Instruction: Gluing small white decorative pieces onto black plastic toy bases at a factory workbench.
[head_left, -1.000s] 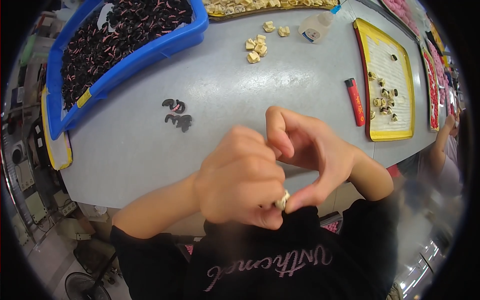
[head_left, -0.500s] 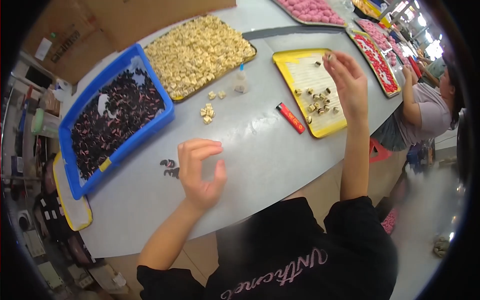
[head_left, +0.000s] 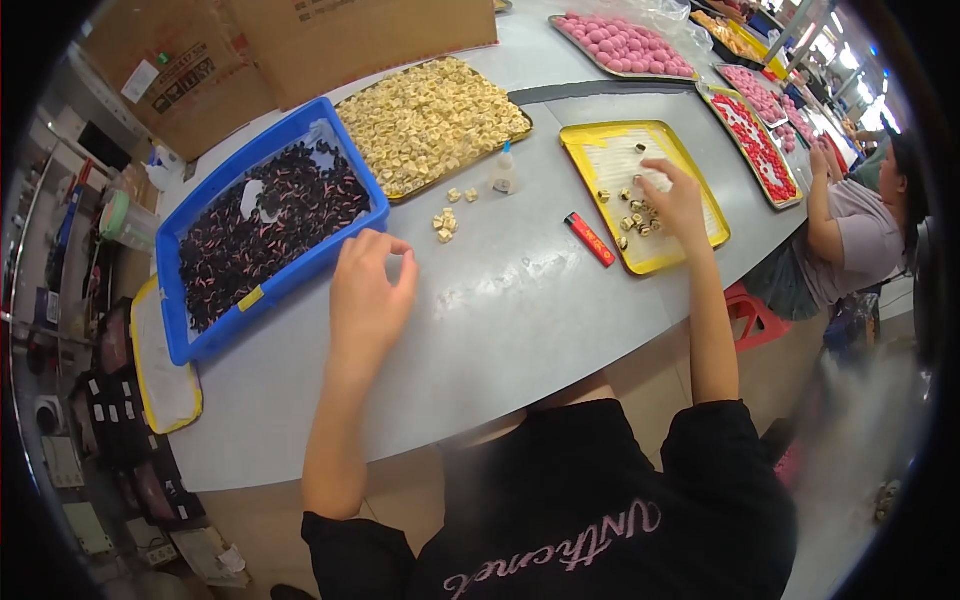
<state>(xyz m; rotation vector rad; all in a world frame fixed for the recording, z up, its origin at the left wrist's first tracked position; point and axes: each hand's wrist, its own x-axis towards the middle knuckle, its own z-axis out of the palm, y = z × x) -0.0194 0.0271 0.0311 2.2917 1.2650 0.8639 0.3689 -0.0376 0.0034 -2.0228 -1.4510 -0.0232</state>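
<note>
On the grey table point(head_left: 500, 330) both hands are out. The left hand point(head_left: 368, 290) rests beside the blue bin point(head_left: 205, 345), fingers curled loosely, half open, and I see nothing in it. The right hand point(head_left: 675, 200) reaches over the yellow tray point(head_left: 655, 262), fingers spread down onto the small gold pieces point(head_left: 635, 215) there. I cannot tell if it has one pinched or only touches them.

The job looks only just begun, I think. About a dozen small pieces lie on the yellow tray, and most of that tray is bare. One big tray of gold pieces point(head_left: 430, 120) is piled full, and the blue bin is full of dark pieces with pink bits. So lots is left.

Counting: one blue bin, one full gold tray, one yellow tray by the hand. One small heap of loose gold pieces point(head_left: 445, 222) sits on the table, about seven. One little glue bottle point(head_left: 504, 172). One red lighter point(head_left: 590, 240).
</note>
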